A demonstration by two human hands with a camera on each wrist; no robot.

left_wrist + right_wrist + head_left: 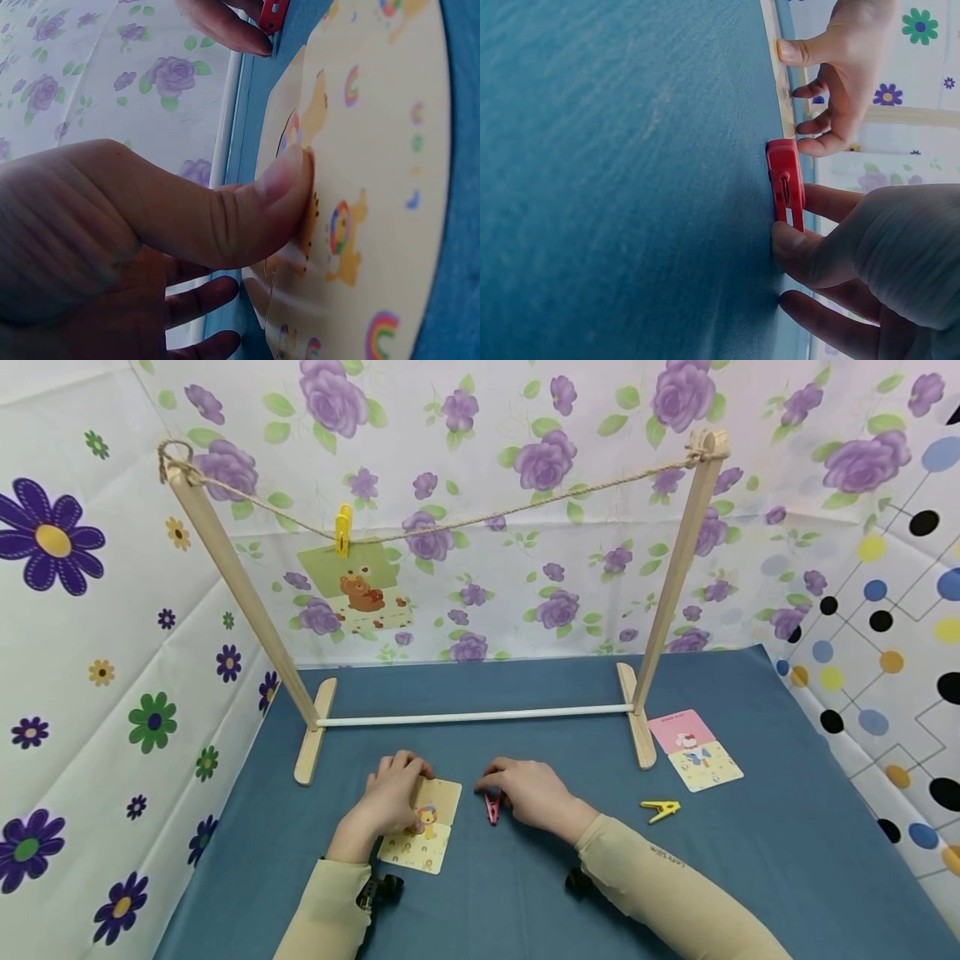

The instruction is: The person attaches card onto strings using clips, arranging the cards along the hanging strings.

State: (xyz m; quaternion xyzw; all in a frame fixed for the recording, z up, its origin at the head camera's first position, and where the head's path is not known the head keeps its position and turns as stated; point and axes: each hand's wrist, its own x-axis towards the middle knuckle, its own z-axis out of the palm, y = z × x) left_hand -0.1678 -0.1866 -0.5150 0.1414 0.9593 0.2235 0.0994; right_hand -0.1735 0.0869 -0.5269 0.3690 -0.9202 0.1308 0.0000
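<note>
Head: lion card [432, 837] lay flat on the worktop [525, 897] under the left hand [392, 802]; right hand [536, 793] pinched the red clothespin [492, 808]. Left wrist: thumb pressed card face, couldn't tell finger grip; likely light, slippery, edge-lift best. Right wrist: clothespin held by its handles, probably stiff-sprung.
</note>
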